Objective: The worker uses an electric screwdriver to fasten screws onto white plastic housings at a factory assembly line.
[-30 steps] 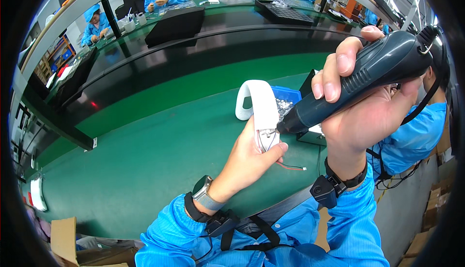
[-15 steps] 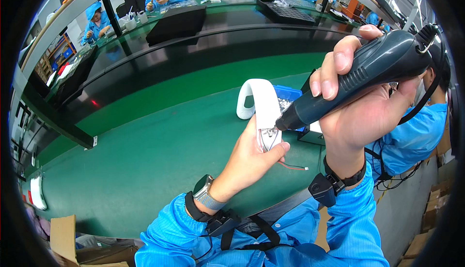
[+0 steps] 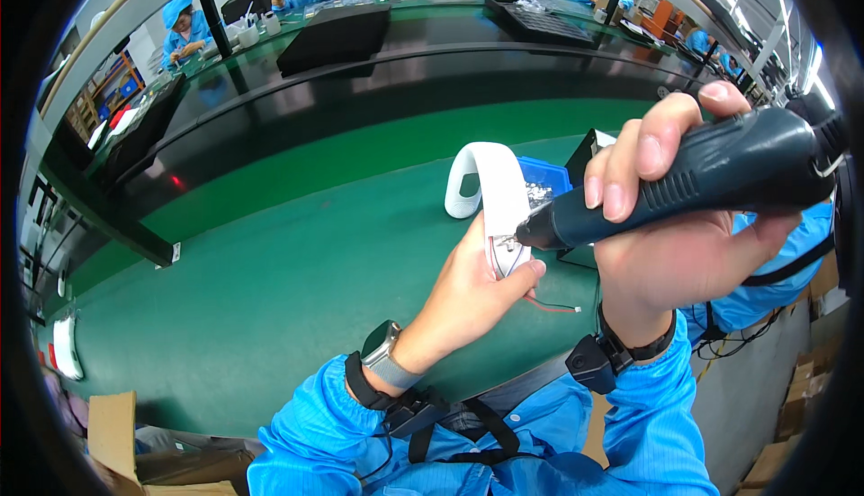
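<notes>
My left hand [image 3: 486, 275] is closed around the lower end of a curved white plastic housing [image 3: 500, 181], thumb on its near edge. Thin wires and a small metal part show in the housing's hollow end. Red and black leads [image 3: 553, 306] with a small white connector hang out beside my thumb. In my right hand [image 3: 670, 235] is a dark electric screwdriver [image 3: 693, 172], held tilted with its nose down to the left. Its tip meets the housing by the metal part; whether it sits on a screw is too small to tell.
Behind the housing stands a blue bin [image 3: 546, 175] of small metal parts, beside a dark box [image 3: 585, 156]. Another white piece [image 3: 67, 348] lies at the mat's far left. A black conveyor [image 3: 360, 91] runs across the back. A co-worker's blue sleeve [image 3: 792, 266] is close on the right.
The screwdriver's rear end has swung lower and to the right, so it lies flatter. Its tip stays at the housing. The whole view has shifted slightly.
</notes>
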{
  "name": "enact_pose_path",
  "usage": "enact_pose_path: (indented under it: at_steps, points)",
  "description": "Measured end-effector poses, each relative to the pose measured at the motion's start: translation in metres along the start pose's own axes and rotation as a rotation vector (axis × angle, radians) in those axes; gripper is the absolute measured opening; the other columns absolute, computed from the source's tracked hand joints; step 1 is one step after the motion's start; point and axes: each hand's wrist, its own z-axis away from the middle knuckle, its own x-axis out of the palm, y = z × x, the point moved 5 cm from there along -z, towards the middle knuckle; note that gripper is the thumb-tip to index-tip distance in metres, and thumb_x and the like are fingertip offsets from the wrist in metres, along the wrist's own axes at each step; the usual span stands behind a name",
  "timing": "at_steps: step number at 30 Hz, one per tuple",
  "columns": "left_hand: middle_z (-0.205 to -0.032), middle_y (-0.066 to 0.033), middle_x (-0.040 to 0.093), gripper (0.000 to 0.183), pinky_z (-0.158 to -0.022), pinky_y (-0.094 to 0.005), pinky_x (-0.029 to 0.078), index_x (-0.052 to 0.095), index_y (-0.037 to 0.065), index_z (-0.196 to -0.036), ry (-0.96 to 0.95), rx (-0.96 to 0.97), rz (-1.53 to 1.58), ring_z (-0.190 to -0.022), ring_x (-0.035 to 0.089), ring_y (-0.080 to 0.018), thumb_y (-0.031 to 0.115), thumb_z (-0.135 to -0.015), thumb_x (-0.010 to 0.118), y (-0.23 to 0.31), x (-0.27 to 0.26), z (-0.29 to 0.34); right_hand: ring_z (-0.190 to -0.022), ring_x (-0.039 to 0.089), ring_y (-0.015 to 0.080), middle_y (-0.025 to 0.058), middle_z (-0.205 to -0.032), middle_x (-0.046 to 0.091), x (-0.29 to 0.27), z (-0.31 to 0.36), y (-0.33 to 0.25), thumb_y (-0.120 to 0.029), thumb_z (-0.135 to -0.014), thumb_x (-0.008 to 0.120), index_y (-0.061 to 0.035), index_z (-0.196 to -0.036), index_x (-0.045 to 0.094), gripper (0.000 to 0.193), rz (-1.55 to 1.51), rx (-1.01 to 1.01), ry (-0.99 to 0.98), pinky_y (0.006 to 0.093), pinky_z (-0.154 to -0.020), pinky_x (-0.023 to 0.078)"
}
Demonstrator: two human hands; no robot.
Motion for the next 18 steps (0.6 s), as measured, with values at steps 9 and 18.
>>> enact_pose_path:
  at_steps: [9,18]
  points:
    - [-0.092,-0.0044,0.06,0.045,-0.067,-0.0274,0.053,0.042,-0.001,-0.131,0.001,-0.026,-0.022,-0.077,0.061,-0.0124,0.0,-0.091,0.063,-0.002,0.0,0.003,-0.053,0.053,0.0179,0.0113,-0.083,0.054,0.009,-0.003,0.005,-0.074,-0.09,0.036,-0.0034,-0.125,0.044,0.079,0.053,0.043,-0.06,0.0333,-0.051,0.046]
    - [-0.091,-0.0049,0.06,0.045,-0.068,-0.0276,0.055,0.04,-0.001,-0.129,-0.004,-0.062,-0.053,-0.08,0.062,-0.0121,0.002,-0.091,0.064,-0.001,-0.004,0.0,-0.051,0.054,0.0172,0.0116,-0.077,0.056,0.03,-0.02,0.025,-0.078,-0.088,0.034,-0.0018,-0.121,0.046,0.084,0.285,0.257,-0.176,0.0332,-0.048,0.045]
